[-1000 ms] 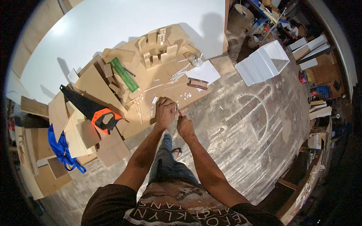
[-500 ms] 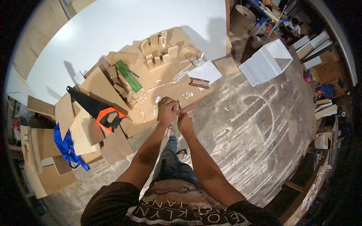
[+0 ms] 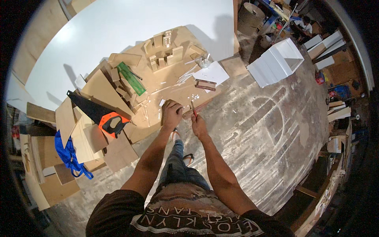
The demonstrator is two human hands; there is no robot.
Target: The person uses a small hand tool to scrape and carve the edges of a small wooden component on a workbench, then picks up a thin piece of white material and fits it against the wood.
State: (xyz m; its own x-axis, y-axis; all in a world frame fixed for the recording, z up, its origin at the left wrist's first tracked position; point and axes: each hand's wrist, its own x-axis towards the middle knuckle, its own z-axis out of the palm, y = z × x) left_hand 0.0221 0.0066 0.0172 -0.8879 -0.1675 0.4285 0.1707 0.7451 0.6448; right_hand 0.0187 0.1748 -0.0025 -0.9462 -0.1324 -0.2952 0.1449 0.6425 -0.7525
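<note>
My left hand (image 3: 172,114) is closed at the front edge of the brown work board (image 3: 156,126), fingers curled on what looks like a small wooden piece, mostly hidden under them. My right hand (image 3: 199,125) grips a slim red-handled tool (image 3: 195,112), its thin tip pointing forward, a little right of my left hand. Small white chips (image 3: 195,96) and thin strips (image 3: 185,77) lie beyond. Further back stand small upright wooden blocks (image 3: 158,39). A green strip (image 3: 131,78) and a brown block (image 3: 205,85) rest on the board.
An orange-handled saw (image 3: 112,123) lies on stacked offcuts at left, above a blue bag (image 3: 71,154). A large white panel (image 3: 98,27) backs the board. A white box (image 3: 275,63) stands on the concrete floor at right. A person (image 3: 304,25) is among clutter at top right.
My right hand and the red-handled tool have moved right and forward, away from my left hand, opening a gap between them. My left hand stays at the board's edge.
</note>
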